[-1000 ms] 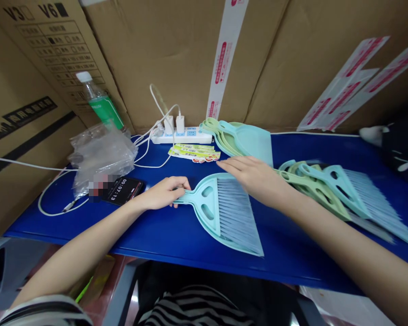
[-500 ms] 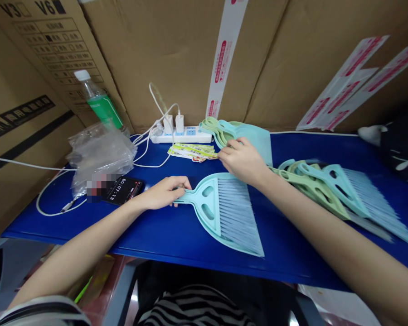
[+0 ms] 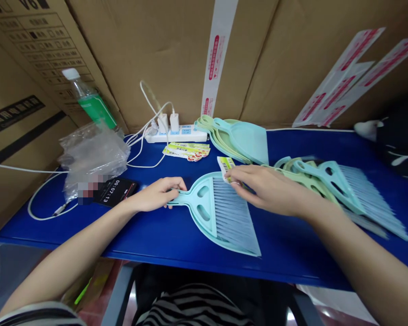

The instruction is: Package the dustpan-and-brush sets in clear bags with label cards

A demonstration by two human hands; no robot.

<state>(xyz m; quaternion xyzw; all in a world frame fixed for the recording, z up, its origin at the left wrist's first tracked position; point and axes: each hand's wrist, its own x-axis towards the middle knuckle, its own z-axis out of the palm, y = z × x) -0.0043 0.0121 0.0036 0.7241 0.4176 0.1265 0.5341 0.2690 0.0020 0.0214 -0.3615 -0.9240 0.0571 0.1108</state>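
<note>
Fingers point(image 3: 178, 183) of the left hand point(image 3: 156, 195) close around the handle end of a turquoise dustpan point(image 3: 217, 241), in which a matching hand brush point(image 3: 230, 217) lies nested, bristles to the right. Both rest near the front edge of the blue bench point(image 3: 146, 246). Fingers of the right hand point(image 3: 268, 188) pinch a printed yellow-green and white strip point(image 3: 223, 164) at the upper part of the bristles; whether it touches them cannot be told. Similar strips point(image 3: 187, 151) lie fanned before a white power strip point(image 3: 197, 135). To their right is a stack of turquoise and pale green dustpans point(image 3: 250, 138); farther right, beyond the right hand, a pile of hand brushes point(image 3: 343, 185). At left: clear plastic bags point(image 3: 95, 151), a green-labelled bottle point(image 3: 97, 108) and a phone point(image 3: 117, 192) displaying 00:07:13.
</note>
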